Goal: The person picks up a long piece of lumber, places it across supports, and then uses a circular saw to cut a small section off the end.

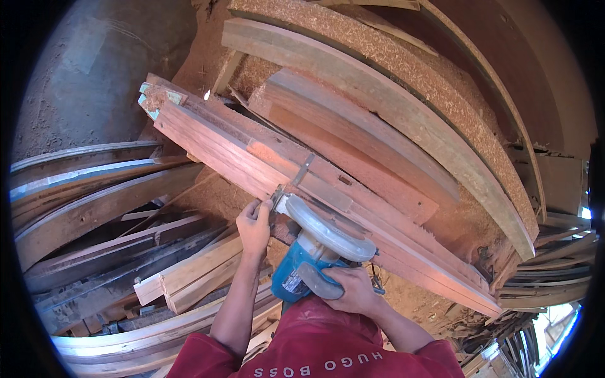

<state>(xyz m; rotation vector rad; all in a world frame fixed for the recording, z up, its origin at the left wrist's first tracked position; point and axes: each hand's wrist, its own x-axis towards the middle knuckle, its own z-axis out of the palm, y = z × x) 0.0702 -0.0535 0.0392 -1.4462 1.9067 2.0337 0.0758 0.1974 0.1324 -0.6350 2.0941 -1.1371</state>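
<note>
A blue circular saw (pixel 293 271) with a grey blade guard (pixel 331 230) rests on a long reddish wooden beam (pixel 214 145), which runs from upper left to lower right. My right hand (pixel 356 291) is wrapped round the saw's rear handle. At the saw's front end, my left hand (pixel 254 220) is closed, its fingertips pinching a small metal part by the base at the beam's near edge. A metal strip (pixel 304 170) lies across the wood just ahead of the saw. The blade is hidden by the guard and base.
Beyond the beam lie a thick timber block (pixel 359 132) and a long curved plank (pixel 391 120), dusted with sawdust. Stacked boards (pixel 94 208) fill the left, with cut timbers (pixel 201 277) near my left forearm. More curved strips (pixel 554 277) are piled at right.
</note>
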